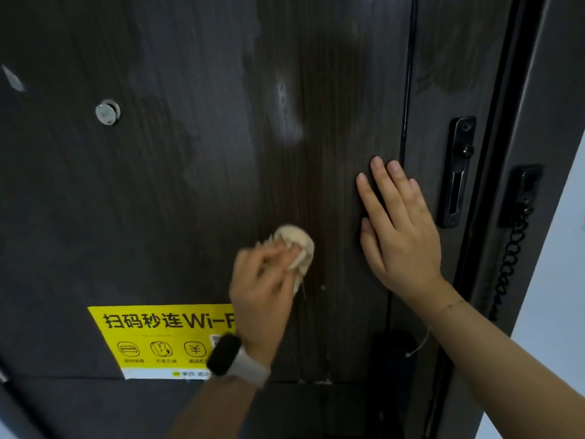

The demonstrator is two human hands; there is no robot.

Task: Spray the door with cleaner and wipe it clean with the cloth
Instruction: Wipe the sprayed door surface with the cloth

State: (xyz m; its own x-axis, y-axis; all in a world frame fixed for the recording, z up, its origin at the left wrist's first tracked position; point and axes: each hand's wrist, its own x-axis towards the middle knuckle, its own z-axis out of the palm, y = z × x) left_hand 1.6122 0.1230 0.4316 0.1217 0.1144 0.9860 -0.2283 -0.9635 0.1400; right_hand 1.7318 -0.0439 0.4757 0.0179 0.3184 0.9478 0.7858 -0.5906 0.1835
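Dark wood-grain door fills the view, streaked with wet patches above, with a yellow sticker low down. The right hand lies flat and open against the door near its edge, while the left hand grips a balled cloth pressed to the middle. Wiping lower could catch and lift the sticker's edge, and the upper streaks may dry unwiped.

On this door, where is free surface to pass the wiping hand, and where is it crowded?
Free: the wide dark door panel between the peephole, the yellow Wi-Fi sticker and the cloth in the left hand. Crowded: the right edge, where the right hand lies flat beside the chain latch plate.
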